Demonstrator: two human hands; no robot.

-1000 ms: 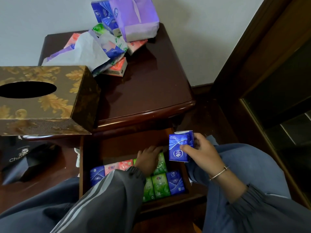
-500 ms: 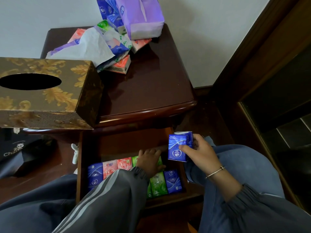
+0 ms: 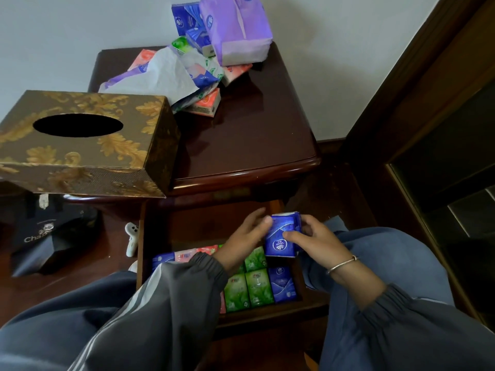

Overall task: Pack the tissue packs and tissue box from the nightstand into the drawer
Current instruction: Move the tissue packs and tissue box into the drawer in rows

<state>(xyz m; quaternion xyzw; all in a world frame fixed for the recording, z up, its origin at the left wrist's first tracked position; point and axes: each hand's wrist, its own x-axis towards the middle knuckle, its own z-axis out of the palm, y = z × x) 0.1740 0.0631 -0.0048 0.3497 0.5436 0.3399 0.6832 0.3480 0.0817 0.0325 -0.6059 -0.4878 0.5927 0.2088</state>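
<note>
Over the open drawer [image 3: 270, 318] both hands hold a small stack of blue tissue packs [image 3: 281, 238]. My right hand [image 3: 313, 241] grips its right side and front. My left hand [image 3: 245, 241] pinches its upper left edge with thumb and fingers. Inside the drawer lie rows of blue, pink and green tissue packs [image 3: 247, 289], partly hidden by my left sleeve. The gold-patterned tissue box [image 3: 83, 141] stands on the nightstand [image 3: 249, 140] at its front left. A heap of mixed tissue packs [image 3: 199, 84] and a large purple pack [image 3: 237, 28] sits at the back.
A black paper bag [image 3: 45, 236] and a small white object [image 3: 131, 238] lie on the floor left of the drawer. Dark wooden furniture [image 3: 439, 129] rises on the right. My knees flank the drawer.
My left hand has lifted from the packs in the drawer and taken hold of the blue packs that my right hand was holding. The view has shifted slightly.
</note>
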